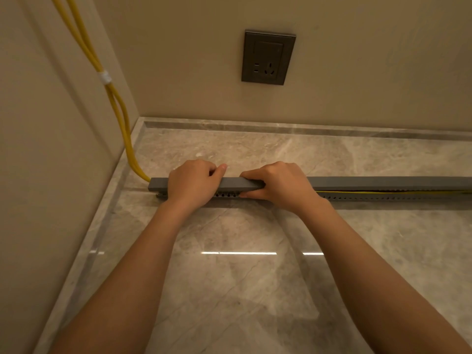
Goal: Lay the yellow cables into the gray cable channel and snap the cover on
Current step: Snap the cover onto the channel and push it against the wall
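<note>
Count: 2 yellow cables (120, 116), 1 white tie (105, 77) binding them partway up, 1 gray channel (383, 198), 1 cover (383, 182), 1 wall socket (268, 57), 2 hands.

Cables drop down the left wall corner, bend at the marble surface (242, 277) and enter the channel's left end. Channel lies flat on the surface, parallel to the back wall and set out from it, running off frame to the right. Slotted side wall faces the camera.

Cover sits along the top of the channel. To the right of the hands it isn't seated: there's a thin gap and the yellow cables show through it. Can't tell if the left end is clicked in.

Left hand (194, 182): palm down on the cover near its left end, fingers curled over the far edge, thumb sticking out toward the right hand. Grip closed on the cover.

Right hand (278, 182): just beside the left, not touching it. Fingers wrap over the cover top, thumb against the slotted side below, so the grip pinches the cover against the channel.
</note>
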Tool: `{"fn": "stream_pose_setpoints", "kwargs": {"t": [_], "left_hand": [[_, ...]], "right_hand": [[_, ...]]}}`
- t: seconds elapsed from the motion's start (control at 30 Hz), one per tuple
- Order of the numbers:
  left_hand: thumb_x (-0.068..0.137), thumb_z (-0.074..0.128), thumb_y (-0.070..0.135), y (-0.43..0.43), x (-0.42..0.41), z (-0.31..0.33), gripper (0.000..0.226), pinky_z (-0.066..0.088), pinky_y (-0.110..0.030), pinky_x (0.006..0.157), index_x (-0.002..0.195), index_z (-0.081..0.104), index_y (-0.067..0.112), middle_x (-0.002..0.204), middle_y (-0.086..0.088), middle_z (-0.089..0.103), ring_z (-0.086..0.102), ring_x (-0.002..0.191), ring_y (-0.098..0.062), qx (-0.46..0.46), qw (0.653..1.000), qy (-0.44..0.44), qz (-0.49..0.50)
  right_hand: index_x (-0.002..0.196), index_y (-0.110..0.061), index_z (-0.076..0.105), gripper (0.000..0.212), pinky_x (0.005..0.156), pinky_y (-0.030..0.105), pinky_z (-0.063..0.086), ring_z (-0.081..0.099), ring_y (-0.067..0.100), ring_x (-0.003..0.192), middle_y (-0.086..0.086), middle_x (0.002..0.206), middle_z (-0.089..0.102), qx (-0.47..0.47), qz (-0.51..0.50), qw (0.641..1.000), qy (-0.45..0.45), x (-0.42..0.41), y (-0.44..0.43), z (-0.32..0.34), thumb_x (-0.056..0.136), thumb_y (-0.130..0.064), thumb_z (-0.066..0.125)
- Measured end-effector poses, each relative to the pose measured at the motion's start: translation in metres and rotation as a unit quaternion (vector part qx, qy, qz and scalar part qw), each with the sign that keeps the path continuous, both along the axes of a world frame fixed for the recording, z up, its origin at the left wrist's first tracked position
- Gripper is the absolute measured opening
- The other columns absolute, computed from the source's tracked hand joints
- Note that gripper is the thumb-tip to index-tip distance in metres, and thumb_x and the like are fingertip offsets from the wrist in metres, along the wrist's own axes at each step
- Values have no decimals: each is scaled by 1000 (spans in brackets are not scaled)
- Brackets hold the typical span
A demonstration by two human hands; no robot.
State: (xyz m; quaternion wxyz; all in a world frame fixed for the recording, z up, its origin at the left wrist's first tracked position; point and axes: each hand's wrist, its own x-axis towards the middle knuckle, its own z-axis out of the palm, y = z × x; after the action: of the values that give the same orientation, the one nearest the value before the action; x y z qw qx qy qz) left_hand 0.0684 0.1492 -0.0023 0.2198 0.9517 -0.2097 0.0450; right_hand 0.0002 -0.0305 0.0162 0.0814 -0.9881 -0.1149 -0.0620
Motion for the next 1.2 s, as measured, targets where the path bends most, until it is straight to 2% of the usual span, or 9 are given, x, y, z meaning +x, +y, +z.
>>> {"fn": "stream_pose_setpoints", "kwargs": {"t": [0.27, 0.43, 0.6, 0.7, 0.8, 0.9, 1.03, 1.13, 1.2], "left_hand": [[93, 39, 47, -7, 0, 1, 57, 24, -24, 45, 45, 49, 17, 43, 2, 45, 47, 45, -16, 17, 1000, 18, 4], [94, 39, 46, -9, 1, 3, 57, 25, -25, 46, 45, 47, 17, 43, 1, 44, 46, 45, -18, 18, 1000, 14, 13], [93, 38, 47, -11, 2, 3, 58, 24, -26, 47, 46, 53, 17, 44, 2, 48, 47, 46, -16, 32, 999, 6, 34], [94, 39, 45, -12, 1, 3, 53, 24, -26, 47, 50, 54, 18, 46, 2, 48, 49, 49, -18, 20, 999, -5, 32], [93, 45, 39, -11, 1, 5, 31, 32, -27, 51, 75, 59, 18, 58, 3, 54, 54, 61, -19, -33, 999, -3, 25], [91, 51, 29, -1, -2, 6, 18, 44, -29, 65, 103, 59, 17, 73, 3, 60, 56, 73, -16, -142, 989, -16, 21], [89, 53, 17, 26, -16, -4, 23, 44, -27, 82, 111, 59, 14, 100, -3, 59, 52, 100, -18, -278, 947, -99, 126], [88, 55, 16, 45, -27, -16, 31, 41, -22, 87, 120, 54, 15, 115, -8, 52, 48, 109, -22, -351, 905, -67, 229], [89, 55, 15, 55, -31, -21, 32, 44, -34, 94, 121, 55, 16, 118, -12, 47, 46, 111, -28, -346, 904, -31, 250]], "right_hand": [[101, -33, 63, 30, 54, 28, 39, 58, 14, 67, -6, 74, 67, 2, -13, 1000, 10, -2, -4, -6, 83, -56, 54], [105, -26, 63, 37, 55, 27, 35, 57, 17, 73, -2, 81, 64, -11, -6, 1000, -17, -5, -3, -8, 83, -55, 55], [112, -16, 64, 46, 79, 34, 41, 52, 22, 97, 4, 106, 62, -18, 23, 999, -46, -4, 5, -5, 82, -50, 60], [117, -12, 60, 44, 80, 37, 45, 53, 24, 95, 9, 106, 61, 14, 42, 999, -29, -1, 13, -3, 85, -42, 61], [114, -7, 61, 39, 77, 38, 46, 53, 25, 90, 12, 98, 61, 49, 45, 998, -9, 0, 19, -4, 85, -34, 63], [112, -7, 62, 38, 74, 33, 44, 52, 23, 87, 11, 93, 59, 63, 35, 997, -4, 1, 18, -5, 85, -34, 63], [111, -9, 63, 38, 72, 29, 41, 49, 19, 83, 9, 91, 58, 74, 27, 997, 9, 4, 16, -3, 85, -37, 63], [112, -12, 62, 38, 72, 30, 41, 44, 15, 82, 7, 91, 57, 79, 13, 997, 25, 8, 13, -1, 85, -39, 62], [115, -16, 61, 38, 72, 29, 41, 42, 13, 83, 5, 93, 56, 80, 1, 996, 42, 9, 11, -2, 85, -39, 61]]}}
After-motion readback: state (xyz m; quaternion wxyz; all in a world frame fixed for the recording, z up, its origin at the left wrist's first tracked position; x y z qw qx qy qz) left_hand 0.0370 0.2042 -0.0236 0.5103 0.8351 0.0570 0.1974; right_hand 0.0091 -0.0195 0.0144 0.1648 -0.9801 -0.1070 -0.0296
